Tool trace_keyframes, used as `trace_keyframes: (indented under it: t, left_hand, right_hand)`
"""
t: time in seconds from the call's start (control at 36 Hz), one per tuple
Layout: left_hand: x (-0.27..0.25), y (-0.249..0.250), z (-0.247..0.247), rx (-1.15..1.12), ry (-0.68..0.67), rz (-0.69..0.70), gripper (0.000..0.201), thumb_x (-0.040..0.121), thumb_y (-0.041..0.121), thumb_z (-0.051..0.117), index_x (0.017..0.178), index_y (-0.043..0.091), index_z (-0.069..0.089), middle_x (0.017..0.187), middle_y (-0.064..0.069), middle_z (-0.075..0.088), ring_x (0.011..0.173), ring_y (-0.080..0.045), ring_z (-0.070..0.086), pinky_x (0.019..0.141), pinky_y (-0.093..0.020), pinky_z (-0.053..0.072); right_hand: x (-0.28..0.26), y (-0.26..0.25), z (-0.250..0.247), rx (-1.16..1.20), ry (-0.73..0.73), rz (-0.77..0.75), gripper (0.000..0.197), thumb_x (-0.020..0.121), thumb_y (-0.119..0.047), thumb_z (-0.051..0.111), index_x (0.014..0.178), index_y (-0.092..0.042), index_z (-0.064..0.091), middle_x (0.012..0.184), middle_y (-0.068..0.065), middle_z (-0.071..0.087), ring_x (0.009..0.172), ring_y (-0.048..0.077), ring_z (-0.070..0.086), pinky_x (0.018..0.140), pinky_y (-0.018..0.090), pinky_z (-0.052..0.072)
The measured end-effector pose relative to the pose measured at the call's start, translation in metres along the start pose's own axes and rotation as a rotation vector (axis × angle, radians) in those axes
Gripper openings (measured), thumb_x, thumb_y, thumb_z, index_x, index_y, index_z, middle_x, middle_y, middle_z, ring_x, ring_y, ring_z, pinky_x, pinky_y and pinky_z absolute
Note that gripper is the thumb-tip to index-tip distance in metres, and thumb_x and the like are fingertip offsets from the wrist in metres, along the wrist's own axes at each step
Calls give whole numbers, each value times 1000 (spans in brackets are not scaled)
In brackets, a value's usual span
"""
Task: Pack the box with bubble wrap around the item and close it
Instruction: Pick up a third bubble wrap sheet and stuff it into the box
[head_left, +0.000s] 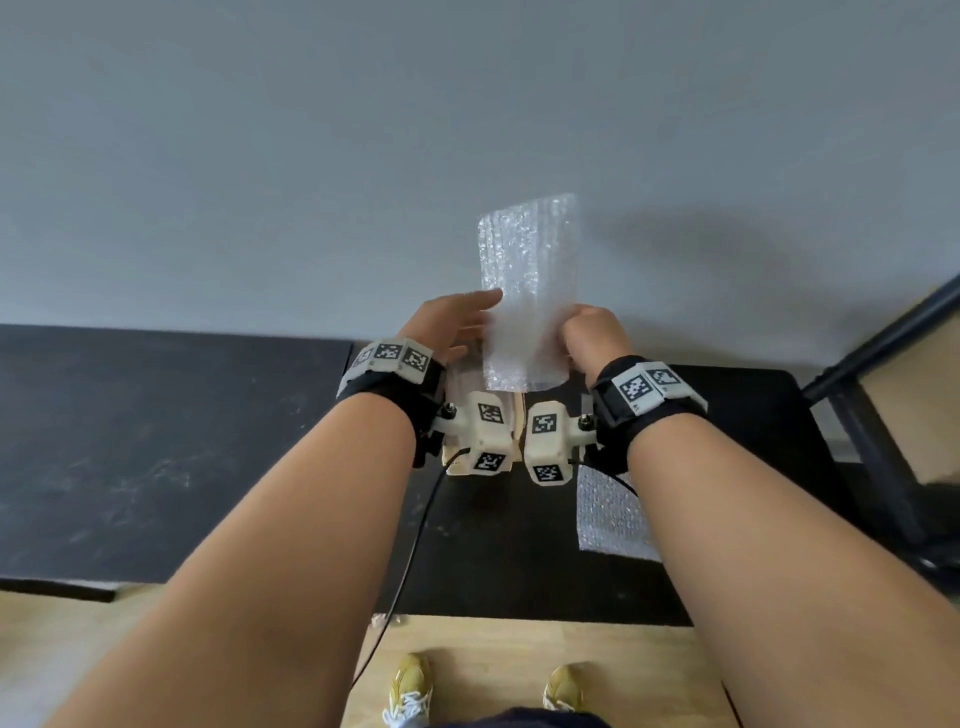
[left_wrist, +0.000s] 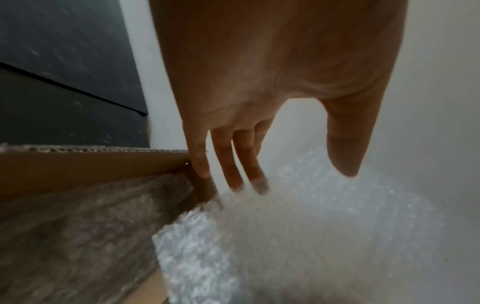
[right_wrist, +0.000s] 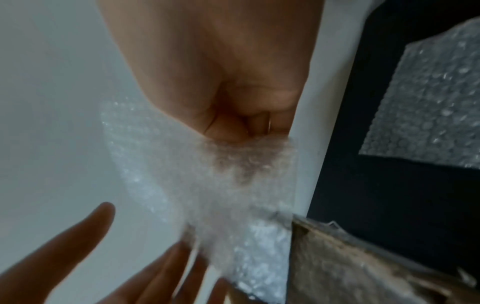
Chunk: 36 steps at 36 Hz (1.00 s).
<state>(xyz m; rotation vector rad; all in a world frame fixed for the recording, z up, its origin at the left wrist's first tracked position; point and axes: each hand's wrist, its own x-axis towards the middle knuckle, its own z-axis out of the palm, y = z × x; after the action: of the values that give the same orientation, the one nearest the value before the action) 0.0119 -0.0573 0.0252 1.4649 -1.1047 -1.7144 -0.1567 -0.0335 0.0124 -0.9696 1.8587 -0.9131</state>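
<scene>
A clear bubble wrap sheet (head_left: 527, 291) stands upright over the cardboard box (head_left: 460, 382), which my wrists and the wrist cameras mostly hide. My right hand (head_left: 592, 332) grips the sheet's right edge in a fist; the right wrist view shows the curled fingers (right_wrist: 246, 123) pinching the wrap (right_wrist: 221, 185). My left hand (head_left: 457, 317) is flat, its straight fingertips (left_wrist: 236, 185) touching the sheet (left_wrist: 311, 226) just above the box's corner. Bubble wrap lines the inside of the box wall (left_wrist: 91, 164). The item is not visible.
The box sits at the back of a black table (head_left: 156, 441) against a grey wall. A second bubble wrap sheet (head_left: 610, 514) lies flat on the table under my right forearm. A black metal frame (head_left: 883, 322) stands at the right. A cable (head_left: 415, 545) hangs from my left wrist.
</scene>
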Motion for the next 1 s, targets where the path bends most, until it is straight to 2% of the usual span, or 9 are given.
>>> trace_keyframes:
  t: [0.06,0.14,0.28,0.5,0.64,0.72,0.81,0.89,1.0]
  left_hand:
    - [1,0,5,-3,-6,39,27,84,24,74,105,14,60,93,-3,66,83,-17,63,77,-29,52]
    - [1,3,12,59,26,27,53,82,28,76,129,17,53,118,-6,61,107,-20,60,93,-33,51]
    - [-4,3,15,36,-77,-108,93,60,53,81,136,10,49,128,-11,60,118,-28,58,107,-44,42]
    - [-6,0,23,-52,46,70,24,85,11,71,107,2,69,90,-9,71,76,-24,69,65,-28,60]
    - [-4,-2,20,134,55,117,20,81,15,74,100,8,74,101,-13,74,94,-33,70,88,-43,57]
    - [-6,-2,22,170,29,91,24,79,19,77,99,5,74,103,-18,73,91,-33,71,88,-42,57]
    - [-2,-2,23,186,79,36,34,70,33,81,87,5,75,95,-19,74,89,-40,70,89,-45,55]
    - [4,1,23,237,148,-33,44,73,41,77,97,4,71,99,-14,74,93,-35,70,92,-45,54]
    - [7,2,22,329,173,-55,49,80,45,71,106,3,67,102,-11,71,95,-31,68,92,-44,53]
  right_hand:
    - [0,4,-4,-21,-38,9,47,81,6,33,103,-11,70,95,8,63,94,29,63,81,36,54]
    - [3,12,-9,18,-94,21,44,73,7,32,82,-16,69,90,15,66,97,39,65,89,54,54]
    - [-10,5,-17,129,-163,100,46,85,11,30,114,-1,64,86,13,62,84,28,61,95,50,52]
    - [-11,15,-28,22,-163,54,28,85,9,38,87,-6,62,92,17,61,88,28,59,95,51,51]
    - [-16,9,-39,308,-125,13,20,89,-18,52,103,-11,65,98,8,69,92,26,67,89,39,54]
    - [-12,5,-45,267,-88,-36,7,84,-15,61,77,-17,60,83,4,68,79,23,67,80,39,54]
    - [-9,4,-47,157,-58,-66,29,78,-19,64,60,-23,42,82,8,59,78,24,61,74,41,53]
    - [-12,7,-47,225,-97,-85,10,81,-11,58,74,-17,58,90,12,62,83,27,63,72,39,53]
    - [-13,10,-43,372,-122,-43,24,90,-1,55,105,-11,70,100,7,71,92,26,66,78,37,55]
